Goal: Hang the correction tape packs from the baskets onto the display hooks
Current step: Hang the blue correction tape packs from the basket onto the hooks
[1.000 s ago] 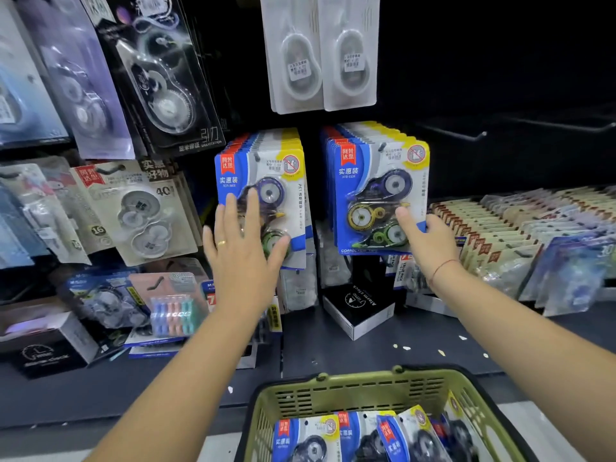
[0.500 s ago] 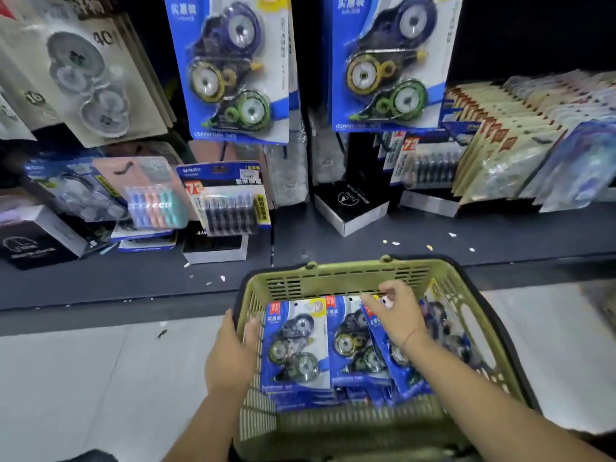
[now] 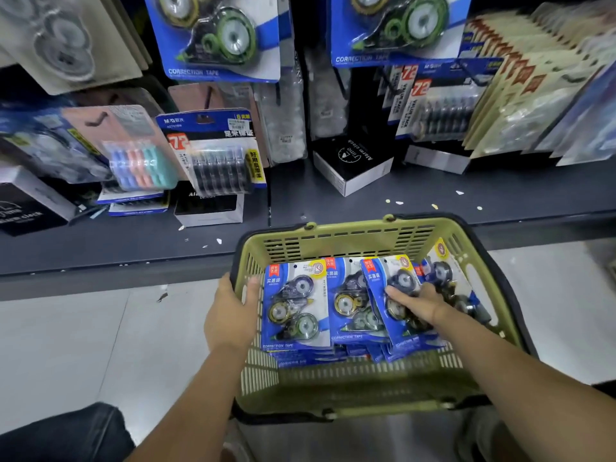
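Note:
A green plastic basket (image 3: 336, 229) stands on the floor in front of the shelf and holds several blue correction tape packs. One pack (image 3: 295, 306) lies flat at the left and another (image 3: 350, 305) beside it. My left hand (image 3: 230, 315) grips the basket's left wall, thumb inside. My right hand (image 3: 420, 305) is inside the basket and holds a tilted pack (image 3: 378, 278), with a finger lying across its front. Two rows of the same packs (image 3: 216, 38) (image 3: 400, 28) hang on the display above; their hooks are out of view.
The dark shelf (image 3: 333, 201) carries black boxes (image 3: 353, 165), refill packs (image 3: 220, 155) and pastel tape sets (image 3: 143, 161). Rows of other packs (image 3: 520, 88) lean at the right. Pale floor tiles (image 3: 83, 345) lie to the left of the basket. A dark trouser knee (image 3: 66, 435) shows at bottom left.
Both hands came down from the hanging packs to the basket. My left hand took hold of its left wall, and my right hand reached in and closed on a pack. The view tilted down.

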The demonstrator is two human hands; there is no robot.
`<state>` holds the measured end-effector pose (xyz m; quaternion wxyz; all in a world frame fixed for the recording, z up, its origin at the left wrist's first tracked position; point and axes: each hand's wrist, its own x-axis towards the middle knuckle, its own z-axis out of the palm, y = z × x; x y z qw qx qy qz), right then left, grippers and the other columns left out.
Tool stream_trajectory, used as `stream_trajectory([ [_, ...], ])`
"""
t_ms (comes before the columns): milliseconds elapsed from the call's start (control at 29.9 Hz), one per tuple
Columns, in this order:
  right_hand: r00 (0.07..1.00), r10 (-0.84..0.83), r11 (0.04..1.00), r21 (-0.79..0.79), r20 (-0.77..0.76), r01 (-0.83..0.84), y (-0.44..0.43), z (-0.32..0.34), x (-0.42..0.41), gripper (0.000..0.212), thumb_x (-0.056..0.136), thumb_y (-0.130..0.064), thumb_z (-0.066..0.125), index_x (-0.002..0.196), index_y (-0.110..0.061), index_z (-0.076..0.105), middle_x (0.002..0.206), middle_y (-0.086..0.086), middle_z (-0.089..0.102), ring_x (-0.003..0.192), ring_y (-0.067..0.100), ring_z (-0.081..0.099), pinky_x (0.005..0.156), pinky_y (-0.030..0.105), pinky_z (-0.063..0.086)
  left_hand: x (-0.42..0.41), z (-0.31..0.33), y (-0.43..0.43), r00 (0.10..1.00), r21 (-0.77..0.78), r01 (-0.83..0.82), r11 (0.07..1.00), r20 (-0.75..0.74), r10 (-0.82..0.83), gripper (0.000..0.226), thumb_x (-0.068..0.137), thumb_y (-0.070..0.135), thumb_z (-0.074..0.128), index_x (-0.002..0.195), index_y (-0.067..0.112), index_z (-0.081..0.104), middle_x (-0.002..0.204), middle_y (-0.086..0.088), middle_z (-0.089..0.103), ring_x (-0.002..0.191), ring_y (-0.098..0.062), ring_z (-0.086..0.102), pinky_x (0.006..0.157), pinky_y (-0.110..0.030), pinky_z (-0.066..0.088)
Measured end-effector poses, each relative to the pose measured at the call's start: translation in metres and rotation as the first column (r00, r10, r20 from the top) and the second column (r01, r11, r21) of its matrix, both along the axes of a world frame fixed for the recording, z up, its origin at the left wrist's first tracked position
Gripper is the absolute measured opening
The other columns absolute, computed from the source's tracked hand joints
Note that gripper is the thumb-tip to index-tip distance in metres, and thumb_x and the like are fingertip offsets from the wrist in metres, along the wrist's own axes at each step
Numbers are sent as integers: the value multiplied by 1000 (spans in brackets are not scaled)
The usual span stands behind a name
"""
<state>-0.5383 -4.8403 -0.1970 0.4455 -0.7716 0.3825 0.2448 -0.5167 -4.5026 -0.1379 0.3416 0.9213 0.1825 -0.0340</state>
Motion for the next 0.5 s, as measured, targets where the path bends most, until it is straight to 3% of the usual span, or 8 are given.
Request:
stream_trajectory([
  [67, 998, -64, 998, 13, 2, 64, 5, 6, 4, 118, 66, -69, 74, 153, -12, 17, 157, 15, 26, 142, 36, 29, 115, 51, 28, 0, -1, 0, 1000, -2, -3, 1000, 0, 3, 50, 99, 59, 42, 129, 20, 51, 107, -2, 68, 85, -24, 59, 73, -34, 40],
  [134, 994, -95, 994, 63, 52, 92, 17, 8, 5, 113, 70, -61, 77, 153, -10, 19, 156, 15, 29, 141, 34, 32, 113, 45, 31, -1, -2, 0, 1000, -4, -2, 1000, 7, 2, 44, 99, 59, 42, 123, 23, 51, 102, 0, 68, 82, -23, 56, 73, -34, 40],
  [234, 976, -20, 997, 83, 217, 2, 44, 8, 1, 77, 75, -41, 81, 135, -14, 42, 139, 14, 49, 122, 28, 50, 96, 35, 48, 0, -3, 0, 1000, 4, -1, 1000, 7, 1, 43, 100, 59, 42, 122, 23, 50, 99, 2, 65, 81, -22, 55, 73, -34, 40],
  [334, 956, 121, 993, -35, 266, -116, 59, 10, -1, 70, 72, -38, 85, 130, -22, 49, 129, 11, 41, 124, 32, 44, 104, 41, 41, 1, -4, 1, 1000, 11, 2, 1000, 4, -2, 47, 100, 58, 43, 127, 21, 50, 98, 3, 63, 85, -25, 58, 74, -35, 42],
  [434, 948, 116, 993, -65, 298, -101, 54, 13, 1, 59, 70, -33, 86, 117, -24, 53, 117, 3, 31, 121, 30, 40, 97, 31, 34, 1, -4, 1, 1000, 4, 13, 1000, 5, -13, 45, 100, 58, 43, 126, 21, 50, 100, 0, 67, 87, -27, 62, 75, -36, 45],
  [501, 958, 95, 994, -83, 271, -75, 53, 15, 3, 61, 70, -33, 87, 116, -22, 49, 121, 4, 32, 122, 30, 41, 96, 32, 35, 1, -4, 1, 1000, 5, 12, 1000, 14, -12, 44, 100, 57, 43, 125, 21, 50, 100, 0, 67, 81, -23, 60, 71, -35, 43],
])
